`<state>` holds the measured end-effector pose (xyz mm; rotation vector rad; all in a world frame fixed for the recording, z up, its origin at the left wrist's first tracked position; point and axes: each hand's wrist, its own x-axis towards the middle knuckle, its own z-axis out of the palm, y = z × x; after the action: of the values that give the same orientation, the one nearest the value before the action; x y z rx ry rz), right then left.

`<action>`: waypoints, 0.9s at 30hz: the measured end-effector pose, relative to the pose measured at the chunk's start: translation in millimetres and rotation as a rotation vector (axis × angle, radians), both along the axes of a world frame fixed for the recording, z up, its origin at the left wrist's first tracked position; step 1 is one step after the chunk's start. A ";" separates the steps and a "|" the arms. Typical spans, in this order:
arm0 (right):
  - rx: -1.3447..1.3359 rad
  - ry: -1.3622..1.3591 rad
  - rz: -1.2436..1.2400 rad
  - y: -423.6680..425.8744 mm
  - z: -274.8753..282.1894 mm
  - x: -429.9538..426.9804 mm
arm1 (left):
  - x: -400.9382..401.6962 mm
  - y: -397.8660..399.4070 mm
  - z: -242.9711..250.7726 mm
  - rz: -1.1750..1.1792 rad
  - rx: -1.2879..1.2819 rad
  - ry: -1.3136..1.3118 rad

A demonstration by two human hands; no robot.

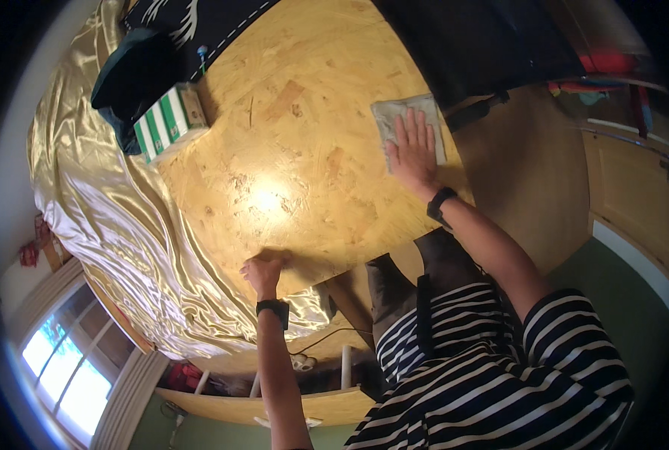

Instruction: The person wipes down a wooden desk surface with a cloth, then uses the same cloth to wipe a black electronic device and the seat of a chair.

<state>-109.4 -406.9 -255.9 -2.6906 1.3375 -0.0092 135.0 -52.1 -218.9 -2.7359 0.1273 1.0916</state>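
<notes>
My right hand [414, 153] lies flat on a folded grey cloth [389, 121], palm down with its fingers slightly apart. The cloth rests on the wooden board tabletop [312, 101], near its right edge. Close to the near edge of that tabletop, my left hand [263, 274] rests with curled fingers, and I see nothing in it. Each wrist wears a dark band. A lamp's reflection shines on the wood between the hands.
Shiny gold fabric [109, 225] drapes along the left side. At the back left stand a green-and-white striped pack [170, 124], a dark cap [137, 67] and a black cloth with white print [199, 22]. Black material [481, 45] covers the far right.
</notes>
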 end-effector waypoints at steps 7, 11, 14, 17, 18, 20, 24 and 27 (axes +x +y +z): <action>0.156 -0.040 0.248 89.4 12.1 81.3 | 4.9 17.4 4.7 0.002 -0.077 0.004; 0.185 -0.050 0.403 144.5 9.5 121.7 | -9.0 12.4 12.6 0.040 -0.077 -0.045; 0.242 -0.098 0.470 185.4 14.7 156.4 | -19.1 19.6 11.4 -0.097 -0.096 -0.156; 0.191 -0.133 0.552 224.0 9.0 188.1 | -24.3 16.9 14.9 -0.248 -0.080 -0.153; 0.234 -0.060 0.574 238.0 8.5 201.5 | -22.8 20.1 16.6 -0.264 -0.116 -0.096; 0.283 -0.008 0.625 274.7 11.7 228.2 | -26.1 30.8 14.0 -0.300 -0.153 -0.104; 0.176 -0.020 0.711 328.4 10.7 264.8 | -40.5 66.3 -12.8 -0.353 -0.362 -0.302; 0.177 0.022 0.809 341.4 10.0 275.2 | -36.2 72.9 -14.7 -0.299 -0.533 -0.268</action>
<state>165.8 -65.5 -245.9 -2.8570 0.1631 0.2078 98.8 20.7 -233.5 -3.1371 0.8681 0.6717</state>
